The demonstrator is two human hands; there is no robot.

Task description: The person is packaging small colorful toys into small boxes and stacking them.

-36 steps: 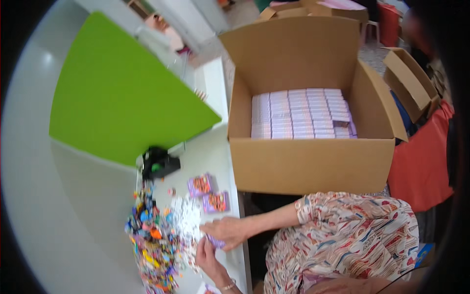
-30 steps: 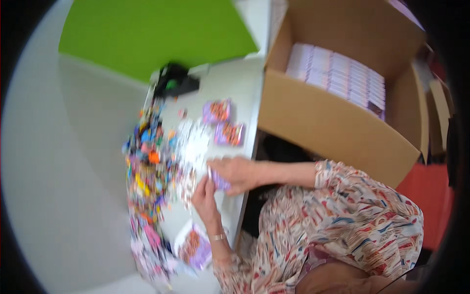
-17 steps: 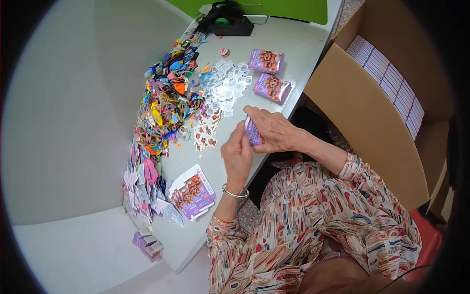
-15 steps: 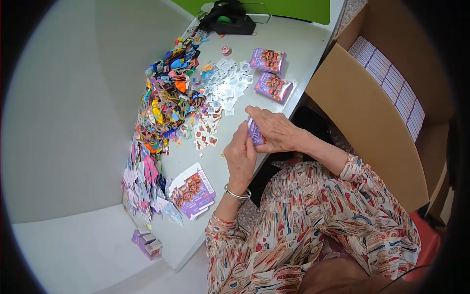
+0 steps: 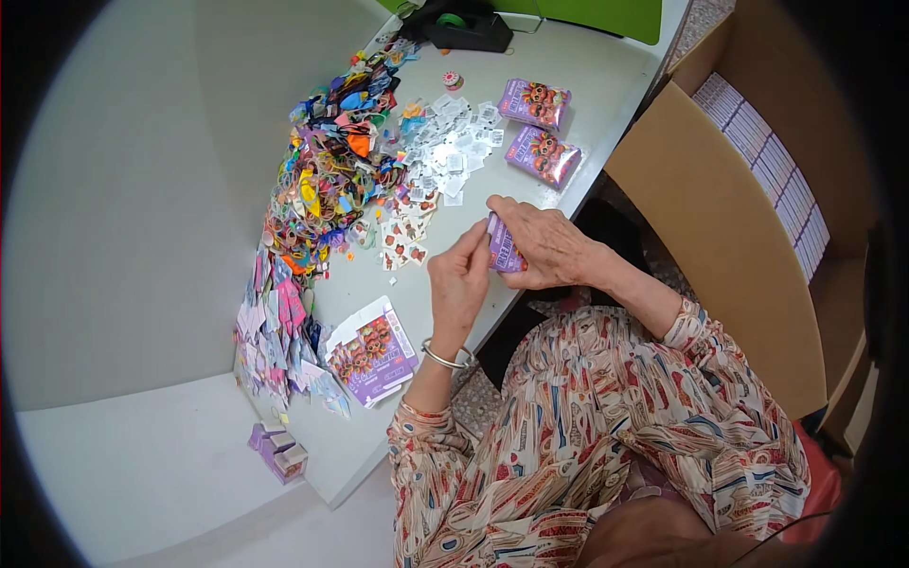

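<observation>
A small purple printed carton [image 5: 506, 252] is held between both hands just above the table's near edge. My right hand [image 5: 551, 248] wraps round it from the right, covering much of it. My left hand [image 5: 460, 282] has thumb and fingers pressed together at its left side, near the upper end. On the wrist behind it sits a silver bangle [image 5: 447, 356]. Flat unfolded purple carton blanks [image 5: 374, 352] lie in a stack left of that wrist. Beyond my right hand rest two shiny filled purple cartons, one [image 5: 543, 156] nearer and one [image 5: 536, 103] farther.
Small clear packets [image 5: 456, 142] and printed picture pieces [image 5: 407, 232] spread over the table. A heap of colourful trinkets [image 5: 327, 180] lines the left wall. A black tape dispenser [image 5: 469, 30] stands at the back. On the right, a big cardboard box [image 5: 710, 256] contains rows of cartons.
The view has shifted a little. My left fingers have moved slightly on the carton's upper left side, and more of its printed face shows. My right hand keeps its hold.
</observation>
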